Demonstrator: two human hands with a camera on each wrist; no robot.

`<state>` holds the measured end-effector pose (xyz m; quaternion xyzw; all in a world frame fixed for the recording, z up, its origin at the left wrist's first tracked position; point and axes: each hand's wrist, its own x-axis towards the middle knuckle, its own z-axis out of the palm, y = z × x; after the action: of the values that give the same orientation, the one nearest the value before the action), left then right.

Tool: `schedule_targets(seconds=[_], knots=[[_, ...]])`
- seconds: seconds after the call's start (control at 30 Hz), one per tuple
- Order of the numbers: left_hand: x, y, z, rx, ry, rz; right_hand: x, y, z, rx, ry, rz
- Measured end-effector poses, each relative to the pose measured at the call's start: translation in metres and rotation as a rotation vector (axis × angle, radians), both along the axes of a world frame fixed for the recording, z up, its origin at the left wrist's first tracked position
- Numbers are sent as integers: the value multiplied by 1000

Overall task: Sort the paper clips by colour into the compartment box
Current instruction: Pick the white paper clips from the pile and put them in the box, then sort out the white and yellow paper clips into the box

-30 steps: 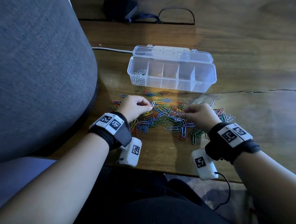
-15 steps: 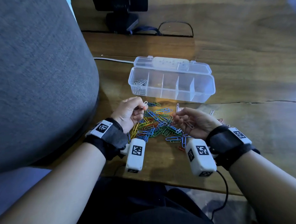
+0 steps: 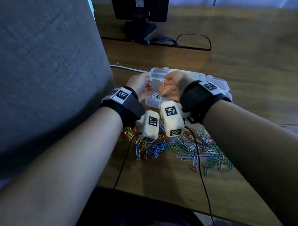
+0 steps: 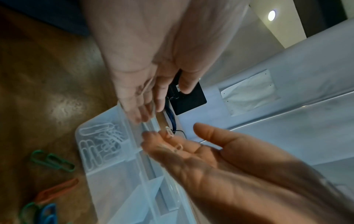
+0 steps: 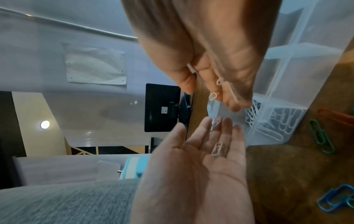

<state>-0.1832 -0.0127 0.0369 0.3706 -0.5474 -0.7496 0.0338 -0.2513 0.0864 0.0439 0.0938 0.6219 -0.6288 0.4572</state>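
Both hands: palms up over box (image 3: 218, 86), fingers relaxed.
Left hand (image 5: 206, 153): white clip (image 5: 217, 149) on fingers.
Right hand (image 4: 191, 150): white clips (image 4: 177, 147) on palm.

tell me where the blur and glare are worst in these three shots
Head view: dim, with a bright patch on the compartment box behind the hands.
Left wrist view: motion smear on the left hand and box edge; sheen on the table.
Right wrist view: grey cushion streaked; white paper clips on the left palm fairly sharp.
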Motion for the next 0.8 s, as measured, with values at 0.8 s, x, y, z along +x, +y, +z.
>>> schedule_targets(seconds=[0.8], knots=[[93, 27, -49, -930, -240, -760, 66, 122, -49, 683, 901, 648]])
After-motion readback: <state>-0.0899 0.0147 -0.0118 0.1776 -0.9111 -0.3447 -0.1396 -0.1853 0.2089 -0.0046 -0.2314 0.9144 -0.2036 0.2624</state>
